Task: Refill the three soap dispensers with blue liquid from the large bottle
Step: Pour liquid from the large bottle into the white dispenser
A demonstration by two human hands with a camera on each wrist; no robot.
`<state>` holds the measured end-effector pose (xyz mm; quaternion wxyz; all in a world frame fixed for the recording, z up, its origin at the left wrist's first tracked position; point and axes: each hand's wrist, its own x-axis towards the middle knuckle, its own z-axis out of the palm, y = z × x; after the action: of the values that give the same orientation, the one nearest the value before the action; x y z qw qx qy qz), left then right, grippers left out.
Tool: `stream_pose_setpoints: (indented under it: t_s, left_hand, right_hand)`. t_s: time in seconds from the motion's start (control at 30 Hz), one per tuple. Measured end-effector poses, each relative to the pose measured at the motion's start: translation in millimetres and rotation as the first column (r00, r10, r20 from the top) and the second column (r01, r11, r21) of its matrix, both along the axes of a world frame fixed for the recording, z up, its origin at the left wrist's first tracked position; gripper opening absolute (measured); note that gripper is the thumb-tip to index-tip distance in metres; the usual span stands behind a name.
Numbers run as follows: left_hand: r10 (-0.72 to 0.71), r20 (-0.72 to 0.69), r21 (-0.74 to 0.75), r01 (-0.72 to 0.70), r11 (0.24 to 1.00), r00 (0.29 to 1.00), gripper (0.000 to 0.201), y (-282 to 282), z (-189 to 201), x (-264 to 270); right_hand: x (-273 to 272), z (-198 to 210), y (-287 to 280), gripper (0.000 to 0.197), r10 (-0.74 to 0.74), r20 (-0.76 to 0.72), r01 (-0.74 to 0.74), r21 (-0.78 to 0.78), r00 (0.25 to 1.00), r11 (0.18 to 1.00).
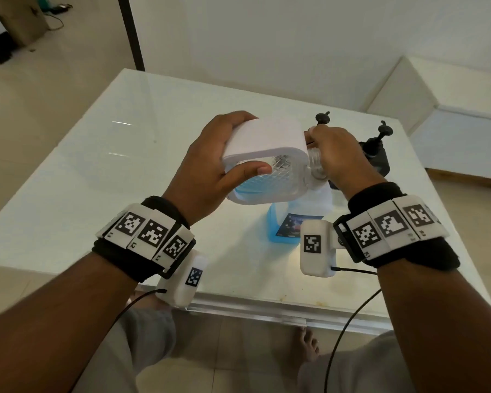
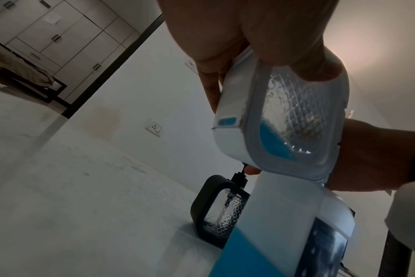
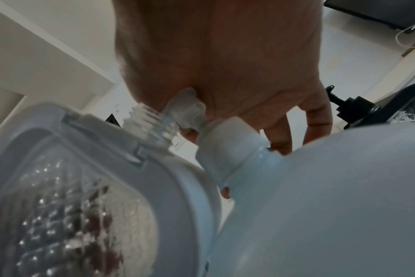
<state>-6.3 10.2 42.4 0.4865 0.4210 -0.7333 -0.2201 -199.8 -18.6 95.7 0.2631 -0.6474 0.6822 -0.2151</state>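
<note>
- While both hands work above it, the white tabletop (image 1: 97,171) carries the large bottle (image 1: 281,222), upright near the front edge, blue liquid (image 2: 249,258) filling its lower part and a dark label on its front.
- Lifted and tipped on its side, the white soap dispenser (image 1: 267,137) sits in the left hand (image 1: 210,163), thumb on the clear diamond-textured window, fingers over the top; a little blue liquid pools inside, and its threaded neck (image 3: 152,120) stands uncapped.
- At that neck, the right hand (image 1: 335,154) is curled around something pale; I cannot tell what.
- Two black soap dispensers (image 1: 374,154) stand behind, pumps fitted.
</note>
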Motion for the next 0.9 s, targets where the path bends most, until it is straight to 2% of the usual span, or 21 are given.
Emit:
stream_pose_setpoints:
  t_s: [0.13, 0.23, 0.3, 0.4, 0.5, 0.77, 0.9]
  left_hand:
    - [0.002, -0.010, -0.012, -0.002, 1.000, 1.000, 0.056, -0.8, 0.7, 0.9]
    - [0.004, -0.009, 0.001, -0.004, 1.000, 1.000, 0.057, -0.3, -0.2, 1.2]
    - [0.009, -0.009, 0.005, -0.009, 1.000, 1.000, 0.058, 0.2, -0.6, 1.3]
    - [0.016, -0.009, -0.003, -0.016, 1.000, 1.000, 0.065, -0.4, -1.5, 2.3]
    - [0.012, -0.008, 0.000, -0.012, 1.000, 1.000, 0.067, -0.8, -2.1, 2.4]
    - [0.010, 0.025, -0.003, -0.010, 1.000, 1.000, 0.057, -1.3, -0.8, 2.3]
    - [0.006, 0.026, -0.021, -0.006, 1.000, 1.000, 0.057, -0.5, -0.4, 2.0]
  right_hand:
    - [-0.9, -1.1, -3.4, 0.036, -0.029, -0.005, 0.029, 0.029, 1.000, 0.999]
    - [2.0, -0.8, -2.6, 0.033, -0.043, 0.089, 0.038, 0.059, 0.995, 0.998]
    - [3.7, 2.7, -1.1, 0.029, -0.041, 0.097, 0.036, 0.050, 0.994, 0.998]
    - [2.9, 9.4, -2.5, 0.038, -0.115, 0.199, 0.105, 0.058, 0.973, 0.993]
    - [1.8, 12.9, -1.9, 0.038, -0.114, 0.213, 0.102, 0.066, 0.970, 0.993]
    - [-2.4, 14.4, -2.2, 0.031, -0.143, 0.288, 0.099, 0.162, 0.947, 0.982]
    - [-4.7, 16.5, -1.5, 0.042, -0.199, 0.332, 0.124, 0.233, 0.922, 0.965]
